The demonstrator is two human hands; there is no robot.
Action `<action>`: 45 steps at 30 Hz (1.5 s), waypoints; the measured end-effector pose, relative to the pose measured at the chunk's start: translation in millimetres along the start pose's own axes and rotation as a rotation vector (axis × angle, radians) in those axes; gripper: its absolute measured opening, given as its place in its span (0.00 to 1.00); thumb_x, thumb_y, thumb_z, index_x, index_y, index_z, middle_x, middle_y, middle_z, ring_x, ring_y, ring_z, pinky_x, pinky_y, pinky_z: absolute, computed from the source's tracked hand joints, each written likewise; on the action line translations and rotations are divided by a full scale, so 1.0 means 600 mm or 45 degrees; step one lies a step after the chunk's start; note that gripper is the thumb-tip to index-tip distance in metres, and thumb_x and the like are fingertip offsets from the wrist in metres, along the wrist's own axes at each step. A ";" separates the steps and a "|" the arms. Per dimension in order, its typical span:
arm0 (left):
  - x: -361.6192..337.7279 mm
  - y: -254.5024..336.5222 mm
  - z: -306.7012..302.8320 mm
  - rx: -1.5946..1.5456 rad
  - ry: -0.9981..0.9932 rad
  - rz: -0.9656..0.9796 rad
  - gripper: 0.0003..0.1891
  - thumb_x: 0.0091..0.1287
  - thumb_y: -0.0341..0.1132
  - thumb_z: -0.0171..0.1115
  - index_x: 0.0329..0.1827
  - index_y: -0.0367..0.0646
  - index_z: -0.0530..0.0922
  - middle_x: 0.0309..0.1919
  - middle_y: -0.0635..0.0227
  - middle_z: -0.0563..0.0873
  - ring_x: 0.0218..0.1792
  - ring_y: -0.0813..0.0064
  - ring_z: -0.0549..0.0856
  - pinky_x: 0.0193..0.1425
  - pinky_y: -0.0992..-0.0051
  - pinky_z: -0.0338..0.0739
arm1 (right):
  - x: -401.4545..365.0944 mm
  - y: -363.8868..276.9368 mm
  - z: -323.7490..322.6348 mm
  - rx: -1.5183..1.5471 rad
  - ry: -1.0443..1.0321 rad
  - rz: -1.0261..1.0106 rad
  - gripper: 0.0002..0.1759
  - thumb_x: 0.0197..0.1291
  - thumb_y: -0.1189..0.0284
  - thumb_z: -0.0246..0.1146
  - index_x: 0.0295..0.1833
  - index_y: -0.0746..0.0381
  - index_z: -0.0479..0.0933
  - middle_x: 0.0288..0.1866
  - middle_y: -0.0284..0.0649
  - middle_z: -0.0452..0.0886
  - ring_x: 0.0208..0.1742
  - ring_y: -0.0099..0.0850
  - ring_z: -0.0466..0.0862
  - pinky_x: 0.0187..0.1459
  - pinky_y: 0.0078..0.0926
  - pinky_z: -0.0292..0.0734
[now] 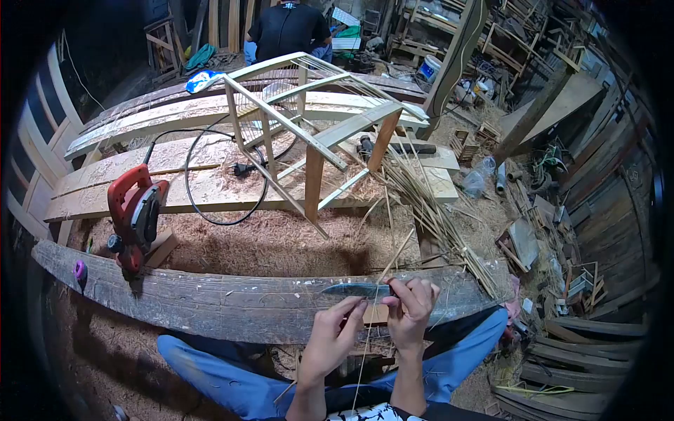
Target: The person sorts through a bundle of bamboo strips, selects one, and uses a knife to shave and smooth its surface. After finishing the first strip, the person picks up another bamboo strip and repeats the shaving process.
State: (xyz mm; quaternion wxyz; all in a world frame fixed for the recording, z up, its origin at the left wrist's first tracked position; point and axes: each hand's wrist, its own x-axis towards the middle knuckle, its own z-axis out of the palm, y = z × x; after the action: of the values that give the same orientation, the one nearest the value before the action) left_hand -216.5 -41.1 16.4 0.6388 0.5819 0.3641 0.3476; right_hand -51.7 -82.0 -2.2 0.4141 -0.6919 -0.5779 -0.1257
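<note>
My right hand (411,309) is closed in a fist above the front plank, its thumb toward the left. A knife (354,288) sticks out leftward from it, with a dark, greenish blade; its handle is hidden by the fingers. Beside it my left hand (337,337) is closed, thumb and fingertips together; what they pinch, if anything, is not clear. A thin bamboo strip (364,354) runs from my lap up between the hands, past the blade. A bundle of similar strips (428,203) leans on the plank at the right.
Across the wide weathered plank (246,309), a red electric planer (133,217) stands at the left, near a purple ring (80,270). An unfinished wooden chair frame (316,151) rests on pale boards, beside a black cable (188,179). Shavings cover the floor. Another person (288,31) sits behind.
</note>
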 end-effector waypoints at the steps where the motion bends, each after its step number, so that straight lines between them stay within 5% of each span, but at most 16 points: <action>1: 0.000 -0.001 0.001 -0.001 -0.001 0.000 0.14 0.79 0.31 0.59 0.56 0.26 0.81 0.32 0.74 0.81 0.32 0.88 0.77 0.34 0.81 0.74 | -0.002 0.002 -0.001 -0.010 -0.008 -0.003 0.21 0.60 0.47 0.66 0.46 0.51 0.89 0.29 0.29 0.74 0.36 0.32 0.74 0.48 0.36 0.62; 5: -0.004 0.012 -0.013 0.026 0.056 -0.022 0.15 0.79 0.33 0.59 0.60 0.30 0.81 0.29 0.74 0.83 0.27 0.86 0.77 0.30 0.80 0.73 | -0.004 0.020 0.000 -0.018 0.012 -0.037 0.21 0.63 0.49 0.66 0.47 0.53 0.88 0.30 0.31 0.75 0.37 0.33 0.75 0.48 0.37 0.63; 6: -0.011 0.024 -0.028 0.015 0.105 -0.087 0.15 0.78 0.33 0.59 0.60 0.33 0.82 0.28 0.71 0.86 0.25 0.83 0.79 0.29 0.78 0.74 | -0.010 0.055 -0.001 -0.048 0.127 0.166 0.20 0.64 0.51 0.66 0.48 0.55 0.88 0.30 0.33 0.76 0.38 0.35 0.75 0.48 0.37 0.64; 8: -0.046 0.052 -0.092 -0.103 0.382 -0.118 0.15 0.80 0.34 0.56 0.61 0.34 0.82 0.25 0.79 0.77 0.23 0.88 0.72 0.26 0.82 0.64 | -0.017 0.120 -0.051 -0.137 0.288 0.399 0.19 0.68 0.55 0.65 0.50 0.59 0.87 0.32 0.36 0.77 0.39 0.37 0.76 0.49 0.39 0.65; 10: -0.044 0.065 -0.108 -0.136 0.509 -0.086 0.14 0.81 0.34 0.55 0.61 0.35 0.81 0.24 0.81 0.74 0.23 0.90 0.70 0.25 0.83 0.60 | 0.003 0.117 -0.097 -0.316 0.257 0.273 0.17 0.71 0.58 0.62 0.50 0.61 0.86 0.35 0.38 0.79 0.41 0.38 0.76 0.51 0.39 0.65; 12: -0.040 0.070 -0.083 -0.368 0.247 -0.132 0.14 0.82 0.33 0.53 0.60 0.35 0.81 0.23 0.82 0.72 0.22 0.92 0.66 0.24 0.84 0.57 | 0.003 0.075 -0.085 -0.267 0.215 0.265 0.18 0.71 0.58 0.62 0.50 0.60 0.86 0.34 0.38 0.78 0.41 0.38 0.76 0.52 0.38 0.65; 15: -0.017 0.049 -0.046 -0.322 0.239 -0.019 0.14 0.83 0.35 0.51 0.59 0.34 0.80 0.18 0.84 0.67 0.16 0.92 0.62 0.19 0.83 0.52 | 0.027 0.035 -0.060 -0.066 0.138 0.213 0.14 0.67 0.60 0.66 0.50 0.55 0.87 0.32 0.34 0.78 0.39 0.37 0.75 0.53 0.37 0.63; 29: -0.012 0.040 -0.027 -0.466 0.246 -0.103 0.13 0.80 0.37 0.60 0.57 0.38 0.82 0.22 0.82 0.74 0.20 0.92 0.69 0.22 0.84 0.59 | 0.015 -0.010 -0.040 0.058 -0.064 0.077 0.18 0.63 0.52 0.66 0.50 0.51 0.89 0.29 0.30 0.74 0.37 0.32 0.74 0.49 0.34 0.62; 35: -0.014 0.042 -0.022 -0.339 0.145 -0.140 0.12 0.80 0.36 0.60 0.57 0.36 0.82 0.23 0.81 0.75 0.22 0.90 0.71 0.24 0.83 0.62 | 0.015 -0.026 -0.031 0.169 -0.095 0.110 0.20 0.63 0.50 0.66 0.50 0.51 0.89 0.29 0.30 0.75 0.38 0.32 0.75 0.50 0.33 0.63; 36: -0.012 0.047 -0.017 -0.297 0.143 -0.096 0.12 0.80 0.39 0.59 0.49 0.37 0.81 0.20 0.77 0.75 0.19 0.89 0.70 0.21 0.84 0.60 | 0.015 -0.028 -0.029 0.168 -0.095 0.110 0.20 0.63 0.50 0.66 0.50 0.51 0.89 0.29 0.30 0.75 0.38 0.32 0.75 0.50 0.33 0.63; 39: -0.010 0.022 -0.010 -0.339 0.115 0.042 0.13 0.81 0.40 0.58 0.48 0.37 0.81 0.20 0.75 0.77 0.20 0.89 0.71 0.22 0.84 0.60 | 0.014 -0.034 -0.024 0.192 -0.091 0.098 0.21 0.63 0.49 0.65 0.50 0.51 0.89 0.30 0.30 0.76 0.38 0.32 0.75 0.49 0.34 0.63; 42: -0.012 0.030 -0.011 -0.354 0.121 -0.120 0.11 0.81 0.36 0.57 0.44 0.37 0.81 0.25 0.77 0.79 0.25 0.91 0.74 0.27 0.84 0.66 | 0.014 -0.037 -0.023 0.201 -0.092 0.073 0.21 0.64 0.50 0.65 0.50 0.52 0.89 0.30 0.31 0.76 0.38 0.33 0.75 0.49 0.34 0.64; 45: -0.011 0.034 -0.006 -0.282 0.141 -0.126 0.11 0.81 0.36 0.57 0.49 0.37 0.82 0.26 0.75 0.81 0.25 0.90 0.75 0.28 0.84 0.68 | 0.016 -0.038 -0.026 0.208 -0.118 0.126 0.20 0.65 0.50 0.65 0.50 0.53 0.88 0.31 0.32 0.77 0.39 0.33 0.75 0.49 0.35 0.64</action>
State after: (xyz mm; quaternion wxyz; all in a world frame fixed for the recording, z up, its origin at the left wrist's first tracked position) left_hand -223.1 -43.5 36.9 0.6944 0.4689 0.3864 0.3854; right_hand -64.7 -86.5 23.5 0.4476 -0.6886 -0.5700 -0.0256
